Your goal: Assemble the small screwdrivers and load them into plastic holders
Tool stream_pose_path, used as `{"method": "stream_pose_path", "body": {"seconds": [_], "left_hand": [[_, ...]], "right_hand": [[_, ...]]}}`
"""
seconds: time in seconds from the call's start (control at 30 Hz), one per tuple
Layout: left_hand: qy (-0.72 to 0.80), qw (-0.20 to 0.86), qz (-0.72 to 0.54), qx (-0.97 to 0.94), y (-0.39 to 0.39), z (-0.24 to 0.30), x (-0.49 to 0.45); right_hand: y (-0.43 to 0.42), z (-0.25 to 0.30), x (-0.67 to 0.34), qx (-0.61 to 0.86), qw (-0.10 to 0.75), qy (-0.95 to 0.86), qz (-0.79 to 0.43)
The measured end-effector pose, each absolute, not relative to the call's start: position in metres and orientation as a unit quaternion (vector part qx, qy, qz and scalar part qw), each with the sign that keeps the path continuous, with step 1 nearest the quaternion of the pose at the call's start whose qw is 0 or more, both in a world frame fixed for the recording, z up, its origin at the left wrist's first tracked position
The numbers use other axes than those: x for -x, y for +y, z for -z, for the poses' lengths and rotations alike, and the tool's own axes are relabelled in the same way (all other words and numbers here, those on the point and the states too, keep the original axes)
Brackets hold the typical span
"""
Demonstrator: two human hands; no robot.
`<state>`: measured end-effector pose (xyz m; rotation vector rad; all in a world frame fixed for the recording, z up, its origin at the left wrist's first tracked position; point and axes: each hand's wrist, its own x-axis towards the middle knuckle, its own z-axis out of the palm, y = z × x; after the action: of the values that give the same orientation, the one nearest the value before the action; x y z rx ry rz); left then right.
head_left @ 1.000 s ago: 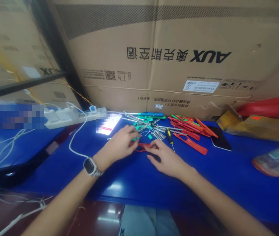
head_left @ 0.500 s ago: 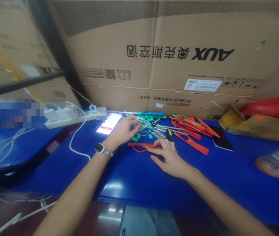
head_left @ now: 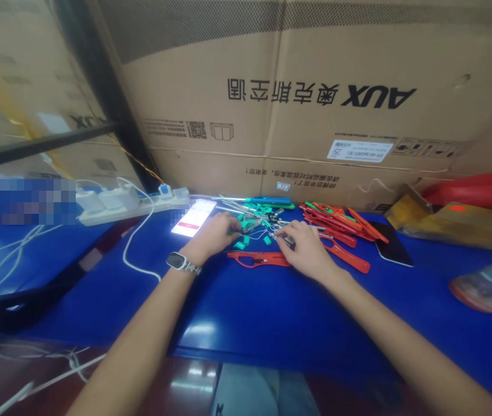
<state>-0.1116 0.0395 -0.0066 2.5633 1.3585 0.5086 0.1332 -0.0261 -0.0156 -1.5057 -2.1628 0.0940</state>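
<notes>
My left hand [head_left: 219, 234] is at the left edge of a pile of small green plastic pieces [head_left: 243, 241], thin metal rods and wires. Its fingers are bent and closed, and what they pinch, if anything, is hidden. My right hand [head_left: 309, 248] reaches into the right side of the pile, over some silver metal parts. Its thumb and fingers are drawn together there; I cannot make out the piece between them. Just in front of the pile lies a red plastic shell half [head_left: 254, 259] with a loop-shaped opening and a small dark part inside, its right end by my right hand.
More red shells [head_left: 328, 222] are heaped on the right, beside a dark phone [head_left: 393, 245]. A lit phone [head_left: 193, 218] and a power strip [head_left: 141, 207] are on the left. Blue-handled pieces [head_left: 269, 202] lie behind; a large cardboard box [head_left: 298, 133] forms the back.
My right hand has left the red shell and moved up to the metal parts, covering the black-and-yellow screwdriver handle. My left hand has shifted slightly back, its fingers drawn closer together.
</notes>
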Motion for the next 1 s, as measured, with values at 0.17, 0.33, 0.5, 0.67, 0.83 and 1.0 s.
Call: {"method": "stream_pose_path", "body": {"seconds": [0.17,0.33,0.5,0.67,0.83,1.0], "left_hand": [[0.479,0.095,-0.130,-0.863,0.039,0.007,0.112],[0.461,0.064,-0.128,-0.876,0.040,0.010,0.110],[0.448,0.032,-0.146,-0.882,0.035,0.000,0.110],[0.449,0.094,-0.207,-0.864,0.026,-0.013,0.112],[0.414,0.217,-0.249,-0.848,0.024,-0.015,0.115],[0.399,0.279,-0.197,-0.851,0.024,-0.015,0.118]], "right_hand": [[0.002,0.014,-0.128,0.593,0.142,-0.791,0.042],[0.005,0.023,-0.128,0.593,0.158,-0.789,0.040],[0.001,0.021,-0.136,0.575,0.205,-0.791,0.027],[-0.008,0.011,-0.142,0.576,0.281,-0.767,-0.033],[-0.020,0.004,-0.141,0.544,0.358,-0.744,-0.147],[-0.028,0.013,-0.141,0.494,0.321,-0.778,-0.218]]}}
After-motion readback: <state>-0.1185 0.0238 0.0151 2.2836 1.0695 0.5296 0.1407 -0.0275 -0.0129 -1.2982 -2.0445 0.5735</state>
